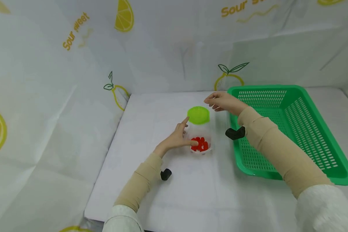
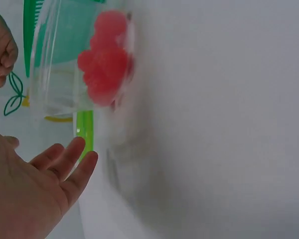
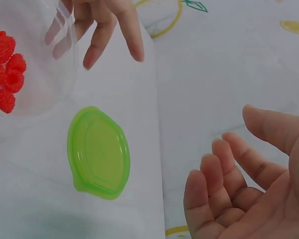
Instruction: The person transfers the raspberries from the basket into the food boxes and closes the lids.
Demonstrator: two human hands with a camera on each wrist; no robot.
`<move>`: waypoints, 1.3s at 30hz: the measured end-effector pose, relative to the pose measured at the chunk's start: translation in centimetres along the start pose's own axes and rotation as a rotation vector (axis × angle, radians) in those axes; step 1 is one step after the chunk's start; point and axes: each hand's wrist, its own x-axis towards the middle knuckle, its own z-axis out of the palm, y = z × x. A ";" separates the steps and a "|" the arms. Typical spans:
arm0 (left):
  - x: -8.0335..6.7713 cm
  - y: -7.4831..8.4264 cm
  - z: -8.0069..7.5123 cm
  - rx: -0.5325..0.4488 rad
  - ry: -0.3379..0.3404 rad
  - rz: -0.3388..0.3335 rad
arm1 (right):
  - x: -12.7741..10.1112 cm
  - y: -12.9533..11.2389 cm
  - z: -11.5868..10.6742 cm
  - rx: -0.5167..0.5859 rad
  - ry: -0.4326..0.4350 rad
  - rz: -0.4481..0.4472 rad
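A clear plastic container (image 1: 203,131) with several red raspberries (image 1: 202,145) in it stands on the table. My left hand (image 1: 175,139) is beside its left side, fingers spread and thumb in front of it in the head view. The left wrist view shows the fingers of this hand (image 2: 27,194) apart from the container (image 2: 55,94). Beyond the container lies a bright green lid (image 1: 198,115), flat on the table in the right wrist view. To the right of the lid my right hand (image 1: 224,102) hovers with loosely bent fingers, holding nothing.
A large green plastic basket (image 1: 240,158) with slotted walls stands on the right of the white table (image 1: 145,125), under my right forearm. Behind the table hangs a lemon-printed sheet (image 1: 168,58), which also covers the left side.
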 end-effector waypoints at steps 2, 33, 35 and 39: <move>0.9 0.5 -1.2 -0.034 0.011 -0.017 | 0.3 -0.2 -0.5 0.068 -0.007 0.025; 8.1 -0.8 -5.2 -0.928 0.183 -0.311 | 5.3 2.8 2.7 0.548 0.121 0.386; 8.3 -0.9 -4.8 -0.895 0.193 -0.310 | 5.4 3.1 2.8 0.581 0.132 0.404; 8.6 -0.9 -3.8 -0.818 0.216 -0.299 | 5.5 3.3 3.0 0.583 0.102 0.414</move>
